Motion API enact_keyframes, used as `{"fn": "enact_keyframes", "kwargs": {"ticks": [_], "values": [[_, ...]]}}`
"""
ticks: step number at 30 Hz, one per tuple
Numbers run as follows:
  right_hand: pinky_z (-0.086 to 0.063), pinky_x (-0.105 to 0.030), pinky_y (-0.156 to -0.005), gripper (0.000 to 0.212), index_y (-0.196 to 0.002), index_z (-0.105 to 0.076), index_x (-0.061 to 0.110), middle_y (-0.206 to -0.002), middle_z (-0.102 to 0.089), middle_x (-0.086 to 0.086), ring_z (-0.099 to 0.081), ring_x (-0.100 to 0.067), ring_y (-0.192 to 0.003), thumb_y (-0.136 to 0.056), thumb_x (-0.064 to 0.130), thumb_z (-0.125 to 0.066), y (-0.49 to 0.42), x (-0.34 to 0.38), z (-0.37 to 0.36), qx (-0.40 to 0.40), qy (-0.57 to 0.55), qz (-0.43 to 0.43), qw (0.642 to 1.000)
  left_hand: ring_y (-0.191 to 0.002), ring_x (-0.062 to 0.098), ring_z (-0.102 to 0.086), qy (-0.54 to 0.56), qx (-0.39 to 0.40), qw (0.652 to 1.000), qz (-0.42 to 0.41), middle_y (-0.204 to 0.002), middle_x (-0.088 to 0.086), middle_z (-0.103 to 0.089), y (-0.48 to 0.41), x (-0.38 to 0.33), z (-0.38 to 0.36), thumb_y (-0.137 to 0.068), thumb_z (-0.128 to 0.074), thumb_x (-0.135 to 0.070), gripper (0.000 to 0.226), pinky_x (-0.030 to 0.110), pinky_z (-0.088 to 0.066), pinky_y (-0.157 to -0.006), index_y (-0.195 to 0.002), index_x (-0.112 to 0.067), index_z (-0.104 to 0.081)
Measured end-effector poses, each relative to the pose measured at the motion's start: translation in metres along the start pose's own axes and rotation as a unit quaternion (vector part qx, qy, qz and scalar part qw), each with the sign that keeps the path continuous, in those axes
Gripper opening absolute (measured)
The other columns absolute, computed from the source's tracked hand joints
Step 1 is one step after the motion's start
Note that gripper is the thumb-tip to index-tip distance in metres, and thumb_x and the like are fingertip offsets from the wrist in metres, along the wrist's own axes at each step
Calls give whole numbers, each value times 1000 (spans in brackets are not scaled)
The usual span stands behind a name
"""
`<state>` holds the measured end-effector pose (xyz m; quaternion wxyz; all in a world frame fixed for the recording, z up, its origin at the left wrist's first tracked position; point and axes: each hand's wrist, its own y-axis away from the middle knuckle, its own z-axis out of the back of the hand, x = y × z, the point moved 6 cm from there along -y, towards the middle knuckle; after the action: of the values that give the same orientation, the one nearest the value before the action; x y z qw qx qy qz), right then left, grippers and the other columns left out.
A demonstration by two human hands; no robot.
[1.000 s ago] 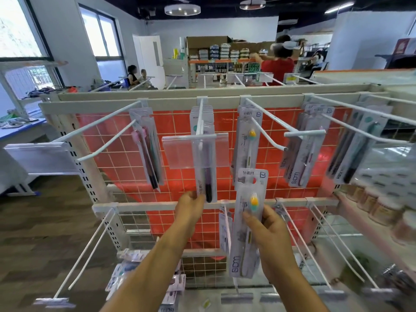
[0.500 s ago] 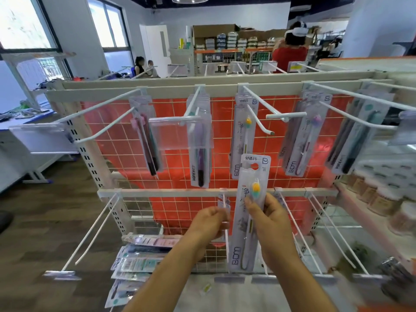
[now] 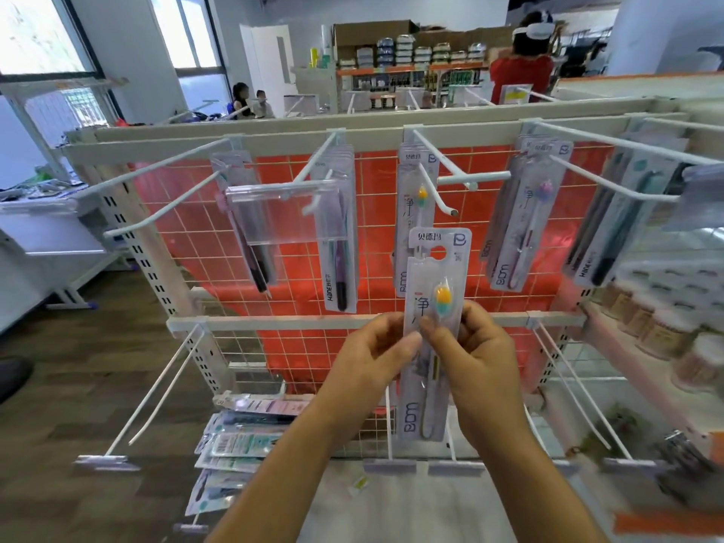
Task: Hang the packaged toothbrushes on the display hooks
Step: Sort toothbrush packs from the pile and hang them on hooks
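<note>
Pinches one packaged toothbrush [image 3: 431, 284] from both sides at about mid-length, in front of the lower rail [image 3: 274, 321] of the rack: left hand [image 3: 376, 346] on the pack's left edge, thumb and curled fingers closed on the card; right hand [image 3: 476, 354] on its right edge and front, thumb just under the orange brush head, fingers wrapped behind. Stands the pack upright, long axis vertical, printed header up and foot down between the wrists. Shows the hang hole [image 3: 438, 253] well above the fingertips, clear of both hands, facing the rack. Sits just below and a touch left of the free tip of the middle hook [image 3: 453, 212], apart from it, not yet threaded. Calls, by the look of it, for a short lift up and slightly right, then a push away along the prong. Ends farther back at a matching pack [image 3: 415, 197], hung on that hook under the middle of the top rail [image 3: 391, 131].
</note>
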<state>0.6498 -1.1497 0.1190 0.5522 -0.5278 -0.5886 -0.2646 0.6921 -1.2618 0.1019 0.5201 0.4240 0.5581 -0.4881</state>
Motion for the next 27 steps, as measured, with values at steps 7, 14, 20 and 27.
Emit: {"fn": "enact_keyframes", "kwargs": {"ticks": [7, 14, 20, 27], "values": [[-57, -22, -63, 22, -93, -67, 16, -83, -74, 3, -72, -14, -80, -75, 26, -64, 2, 14, 5, 10, 0, 15, 1000, -106, 21, -68, -2, 24, 1000, -11, -112, 5, -70, 4, 4, -5, -86, -64, 5, 48, 39, -56, -90, -125, -20, -52], [-58, -25, -68, 15, -95, -66, 21, -89, -74, 4, -71, -13, -84, -80, 20, -70, 0, 21, 9, 34, 21, 38, 998, -92, 18, -72, -3, -16, 998, -63, -94, -2, -75, 5, -9, -5, -79, -70, -2, 33, 28, -58, -75, -107, -19, -63], [-58, -31, -74, 22, -103, -66, 17, -97, -72, -2, -70, -19, -92, -82, 16, -58, 0, 15, 15, 55, 9, 29, 998, -83, 14, -71, 15, -49, 993, -111, -87, -3, -75, 6, -20, -3, -70, -70, -15, 25, 28, -58, -75, -95, -12, -65], [-56, -23, -70, 9, -95, -68, 19, -91, -73, 5, -70, -13, -88, -90, 14, -61, 3, 9, 16, 54, 35, 31, 997, -83, 15, -71, 17, -66, 991, -114, -87, -3, -74, 7, -16, -2, -73, -70, -15, 24, 28, -58, -74, -96, -14, -65]]}}
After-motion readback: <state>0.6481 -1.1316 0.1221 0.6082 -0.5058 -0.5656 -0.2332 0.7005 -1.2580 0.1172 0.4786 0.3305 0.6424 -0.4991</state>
